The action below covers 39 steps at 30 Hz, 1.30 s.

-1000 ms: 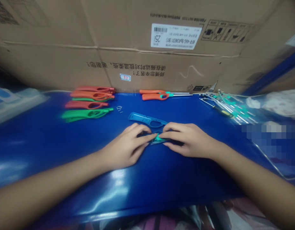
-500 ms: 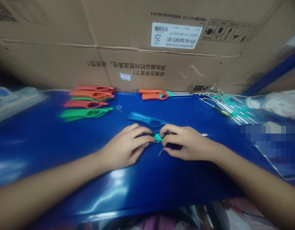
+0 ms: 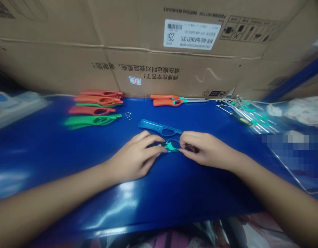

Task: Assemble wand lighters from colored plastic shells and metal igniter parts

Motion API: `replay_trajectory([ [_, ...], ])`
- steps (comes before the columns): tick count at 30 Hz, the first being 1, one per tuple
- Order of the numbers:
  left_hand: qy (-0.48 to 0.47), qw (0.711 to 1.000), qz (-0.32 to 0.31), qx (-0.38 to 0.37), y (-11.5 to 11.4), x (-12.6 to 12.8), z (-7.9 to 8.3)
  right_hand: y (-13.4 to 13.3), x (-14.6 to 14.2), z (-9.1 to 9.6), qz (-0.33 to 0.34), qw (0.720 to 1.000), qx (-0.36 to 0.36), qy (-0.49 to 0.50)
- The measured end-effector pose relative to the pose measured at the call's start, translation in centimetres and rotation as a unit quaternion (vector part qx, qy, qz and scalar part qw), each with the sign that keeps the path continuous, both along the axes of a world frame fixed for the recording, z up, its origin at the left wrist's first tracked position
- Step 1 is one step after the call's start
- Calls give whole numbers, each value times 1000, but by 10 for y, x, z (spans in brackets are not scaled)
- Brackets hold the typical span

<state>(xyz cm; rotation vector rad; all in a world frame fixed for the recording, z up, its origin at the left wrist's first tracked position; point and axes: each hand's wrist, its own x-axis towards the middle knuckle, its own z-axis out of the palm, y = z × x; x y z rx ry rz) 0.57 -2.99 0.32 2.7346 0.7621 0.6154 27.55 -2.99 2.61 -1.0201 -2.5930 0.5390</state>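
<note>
My left hand (image 3: pixel 138 156) is closed on the handle end of a dark blue lighter shell half (image 3: pixel 176 140) lying on the table. A green trigger piece (image 3: pixel 170 146) sits in that shell by my left fingertips. My right hand (image 3: pixel 207 150) is closed in a pinch at the shell's nozzle end; its fingers hide that end and whatever is between them. Just behind both hands lies another blue lighter shell half (image 3: pixel 154 127), its trigger loop toward the right hand.
Red, orange and green lighter shells (image 3: pixel 94 110) lie at left, beside several tiny pins (image 3: pixel 128 115). Two orange lighters (image 3: pixel 166 102) rest at the back. Metal rods with green parts (image 3: pixel 252 115) and a screwdriver (image 3: pixel 244 121) lie at right. A cardboard box (image 3: pixel 138 31) walls the back.
My right hand has shifted slightly right, uncovering more of the shell's loop. The thin strip below its fingers and the metal end beyond its knuckles no longer show. My left hand stays put.
</note>
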Motion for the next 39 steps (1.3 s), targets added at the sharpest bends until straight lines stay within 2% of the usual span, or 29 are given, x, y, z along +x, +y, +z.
replay_trajectory([
  [9,-55,998,14,-11,0,1,-4,1,0,0,16,999,32,-22],
  [15,-60,998,15,19,3,0,-8,-1,0,-3,34,996,77,20],
  [26,-6,999,27,30,1,2,0,-11,-4,5,62,989,108,-74],
  [32,-15,998,10,68,-1,1,-4,-6,-1,3,49,995,82,-41],
  [39,-53,997,13,59,3,-1,-9,-7,2,6,45,992,117,-4],
])
